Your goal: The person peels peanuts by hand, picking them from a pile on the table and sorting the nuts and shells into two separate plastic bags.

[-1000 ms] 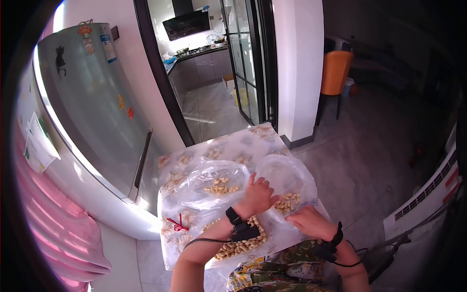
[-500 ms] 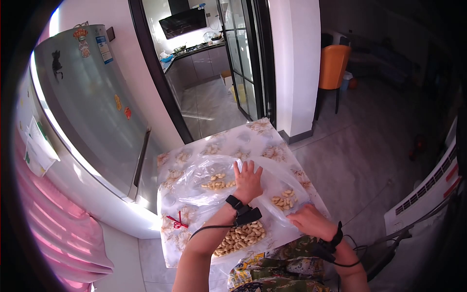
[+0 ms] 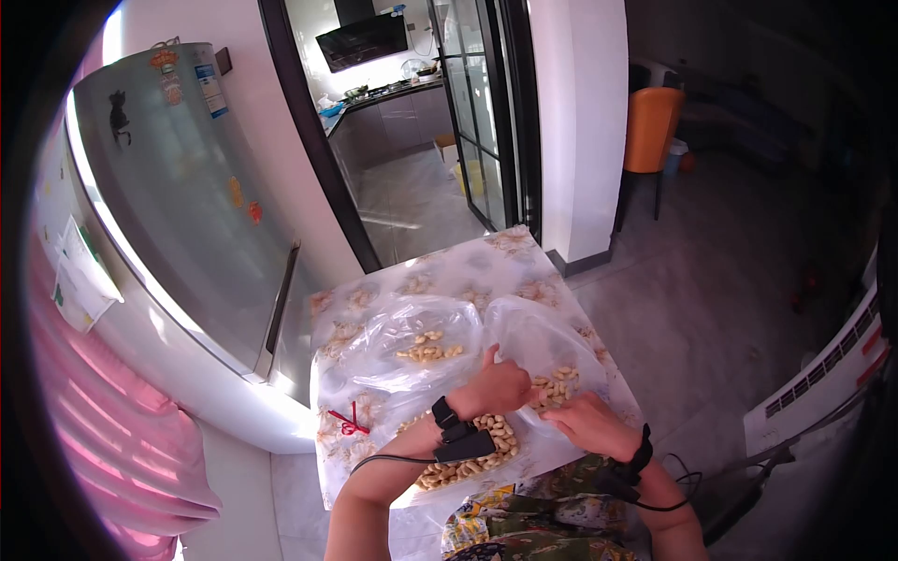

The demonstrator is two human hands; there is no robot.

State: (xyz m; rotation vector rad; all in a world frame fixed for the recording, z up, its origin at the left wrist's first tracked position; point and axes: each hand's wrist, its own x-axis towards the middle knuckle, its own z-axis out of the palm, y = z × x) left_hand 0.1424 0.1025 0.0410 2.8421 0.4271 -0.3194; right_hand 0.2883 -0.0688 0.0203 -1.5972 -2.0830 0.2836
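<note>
Two clear plastic bags lie on the flowered tablecloth, the left bag and the right bag, each with peanuts inside. My left hand is at the near left edge of the right bag, thumb raised and the other fingers curled in; what they hold is too small to name. My right hand is closed at the near edge of the same bag, its fingertips by the peanuts there. A larger pile of peanuts lies partly under my left wrist.
Red-handled scissors lie at the left of the table. A grey fridge stands to the left, with a pink cloth below. An orange chair is at the back right, past a white pillar.
My left hand has moved right and nearer, off the gap between the bags, and its spread fingers have curled. My right hand has shifted slightly. The view has moved a little.
</note>
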